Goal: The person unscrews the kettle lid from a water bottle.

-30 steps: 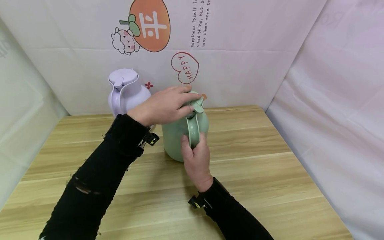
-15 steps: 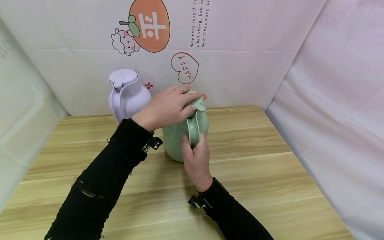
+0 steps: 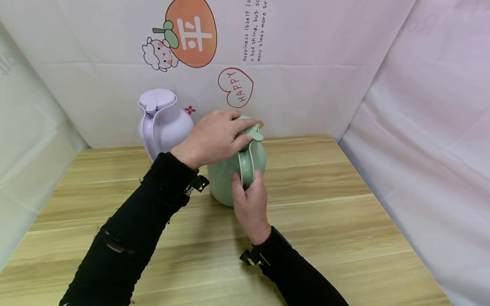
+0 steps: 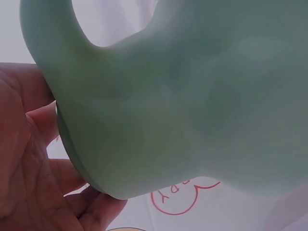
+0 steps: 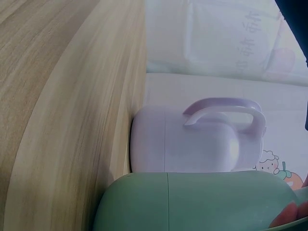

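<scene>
Green jug stood mid-table, just before lilac jug. Left hand lay over its lid, fingers curled round it. Right hand gripped the handle, fingers wrapped.

Left hand: reaches in from the left, palm down, fingers curled over a lid top, apparently gripping it.
Right hand: comes up from below, thumb and fingers wrapped round a handle.
Arms: both in black sleeves, forearms angled inward, a clip at each wrist.
</scene>
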A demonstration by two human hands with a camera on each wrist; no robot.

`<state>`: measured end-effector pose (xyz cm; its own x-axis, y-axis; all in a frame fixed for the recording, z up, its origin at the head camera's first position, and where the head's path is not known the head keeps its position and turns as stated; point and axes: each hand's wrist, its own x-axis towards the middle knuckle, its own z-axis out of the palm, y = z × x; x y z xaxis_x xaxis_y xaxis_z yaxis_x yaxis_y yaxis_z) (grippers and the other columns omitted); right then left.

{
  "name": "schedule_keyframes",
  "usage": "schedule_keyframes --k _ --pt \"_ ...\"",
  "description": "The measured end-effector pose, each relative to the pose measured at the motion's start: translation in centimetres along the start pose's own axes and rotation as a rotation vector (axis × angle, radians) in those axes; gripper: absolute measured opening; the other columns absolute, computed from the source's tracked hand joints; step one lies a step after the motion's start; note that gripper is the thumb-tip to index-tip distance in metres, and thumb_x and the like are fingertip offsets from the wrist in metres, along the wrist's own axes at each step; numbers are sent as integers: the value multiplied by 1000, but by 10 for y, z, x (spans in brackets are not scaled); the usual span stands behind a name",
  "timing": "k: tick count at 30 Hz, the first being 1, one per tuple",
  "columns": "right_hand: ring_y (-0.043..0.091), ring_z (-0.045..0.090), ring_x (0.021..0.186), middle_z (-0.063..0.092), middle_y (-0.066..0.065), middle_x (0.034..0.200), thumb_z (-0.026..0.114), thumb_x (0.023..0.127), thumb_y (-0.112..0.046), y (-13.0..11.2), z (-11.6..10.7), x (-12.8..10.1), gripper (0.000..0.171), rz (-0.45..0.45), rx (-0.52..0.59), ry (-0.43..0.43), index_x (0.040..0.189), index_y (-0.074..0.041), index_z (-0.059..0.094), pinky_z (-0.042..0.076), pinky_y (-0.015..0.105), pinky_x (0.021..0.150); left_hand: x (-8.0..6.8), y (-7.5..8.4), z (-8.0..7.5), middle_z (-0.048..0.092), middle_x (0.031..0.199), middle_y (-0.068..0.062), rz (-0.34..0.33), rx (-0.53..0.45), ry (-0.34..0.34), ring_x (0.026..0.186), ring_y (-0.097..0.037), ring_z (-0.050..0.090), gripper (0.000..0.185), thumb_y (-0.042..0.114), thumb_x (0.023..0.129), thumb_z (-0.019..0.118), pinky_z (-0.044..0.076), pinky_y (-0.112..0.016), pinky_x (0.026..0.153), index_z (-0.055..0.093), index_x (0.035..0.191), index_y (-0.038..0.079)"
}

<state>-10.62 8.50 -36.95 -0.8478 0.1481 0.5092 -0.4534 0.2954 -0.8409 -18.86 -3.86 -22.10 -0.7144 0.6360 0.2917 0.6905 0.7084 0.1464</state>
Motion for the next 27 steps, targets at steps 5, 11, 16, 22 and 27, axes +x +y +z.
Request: schedule_keyframes --k 5,11,16,22,27 --pt "21 67 92 67 12 107 57 107 -25 -1 0 0 31 -8 4 2 125 -1 54 56 37 77 0 1 1 62 141 -13 -16 23 9 125 -35 58 42 40 108 49 46 -51 107 60 148 34" --pt "22 68 94 68 13 110 58 107 -25 -1 0 0 31 -16 -4 2 126 -1 53 56 38 78 0 3 2 61 142 -14 -54 59 10 127 -34 56 44 45 107 50 43 -50 108 60 148 33" --pt "22 68 93 67 14 109 57 107 -26 0 0 0 31 -24 -14 6 124 0 53 56 38 78 0 3 4 61 142 -16 -67 75 16 127 -34 55 47 49 106 51 44 -49 107 61 148 30" --pt "22 68 95 67 14 110 57 107 -25 0 0 -1 32 -20 -11 1 126 0 53 57 39 79 1 1 5 61 138 -14 -80 59 24 122 -34 54 49 53 104 54 44 -48 101 62 147 29" --pt "22 68 95 67 14 110 57 107 -26 0 0 -1 32 -10 -9 1 126 0 52 56 39 79 2 -2 6 63 133 -11 -73 39 45 120 -31 54 51 56 102 57 42 -47 100 64 144 27"
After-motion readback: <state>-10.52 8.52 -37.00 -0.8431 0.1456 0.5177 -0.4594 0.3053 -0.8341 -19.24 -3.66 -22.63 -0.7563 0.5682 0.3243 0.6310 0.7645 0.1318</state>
